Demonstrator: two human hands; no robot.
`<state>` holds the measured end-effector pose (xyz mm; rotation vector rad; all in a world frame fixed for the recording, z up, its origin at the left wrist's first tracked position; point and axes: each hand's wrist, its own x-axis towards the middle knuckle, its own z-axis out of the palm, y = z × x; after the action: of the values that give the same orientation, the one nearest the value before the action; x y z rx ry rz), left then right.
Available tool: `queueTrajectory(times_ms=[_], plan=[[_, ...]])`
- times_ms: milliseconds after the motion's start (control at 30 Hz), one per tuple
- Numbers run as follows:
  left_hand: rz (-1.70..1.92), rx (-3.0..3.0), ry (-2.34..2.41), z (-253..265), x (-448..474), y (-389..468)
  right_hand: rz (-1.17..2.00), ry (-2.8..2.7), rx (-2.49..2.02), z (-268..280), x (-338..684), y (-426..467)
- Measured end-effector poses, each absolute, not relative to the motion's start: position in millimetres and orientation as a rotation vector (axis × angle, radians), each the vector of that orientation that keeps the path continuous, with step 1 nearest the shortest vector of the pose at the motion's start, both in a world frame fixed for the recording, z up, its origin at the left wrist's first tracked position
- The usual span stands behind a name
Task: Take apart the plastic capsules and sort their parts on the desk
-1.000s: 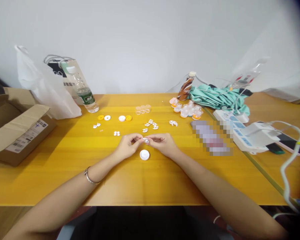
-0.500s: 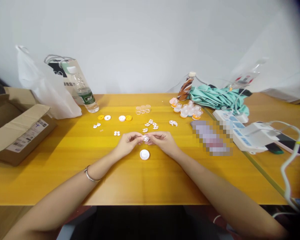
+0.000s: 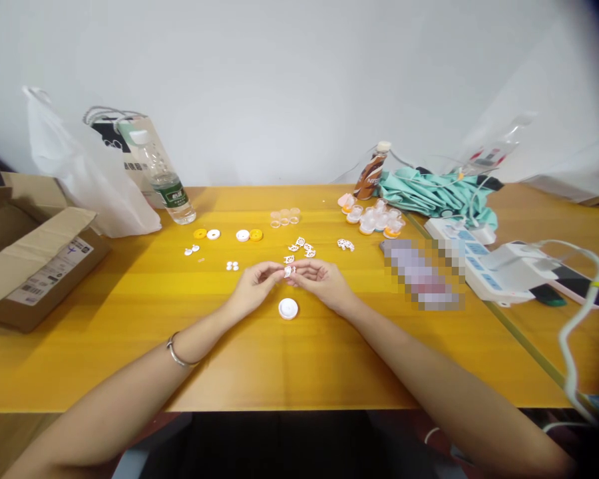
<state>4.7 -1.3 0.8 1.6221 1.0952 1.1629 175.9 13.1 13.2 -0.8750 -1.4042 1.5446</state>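
White openwork piece [image 3: 288, 271]: two-handed fingertip handling, apparently a fitting or turning step.
Left hand [image 3: 253, 289] and right hand [image 3: 324, 286] pinch the piece between them, just beyond the white round dish [image 3: 288, 309]. Next move likely calls for light, even fingertip pressure and careful alignment.

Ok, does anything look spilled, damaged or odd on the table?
No spill or damage shows. One oddity: the flat object to the right of the right hand is mostly covered by blocky pixelation, hiding its details.
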Motion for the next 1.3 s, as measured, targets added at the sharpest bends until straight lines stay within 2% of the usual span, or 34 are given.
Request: queueTrajectory(times_ms=[333,933,1100,1300], plan=[[1.241,1.825,1.047,-2,3,-5,1.477,-1.475,-0.882,11,176,14],[1.236,1.797,1.144,0,8,-6,1.645,-1.283,-0.981,12,178,15],[1.252,2.006,1.178,-1,7,-8,1.507,-1.388,-1.033,12,177,16],[1.381,1.962,1.316,0,-4,0,1.221,-1.535,-1.095,8,184,27]])
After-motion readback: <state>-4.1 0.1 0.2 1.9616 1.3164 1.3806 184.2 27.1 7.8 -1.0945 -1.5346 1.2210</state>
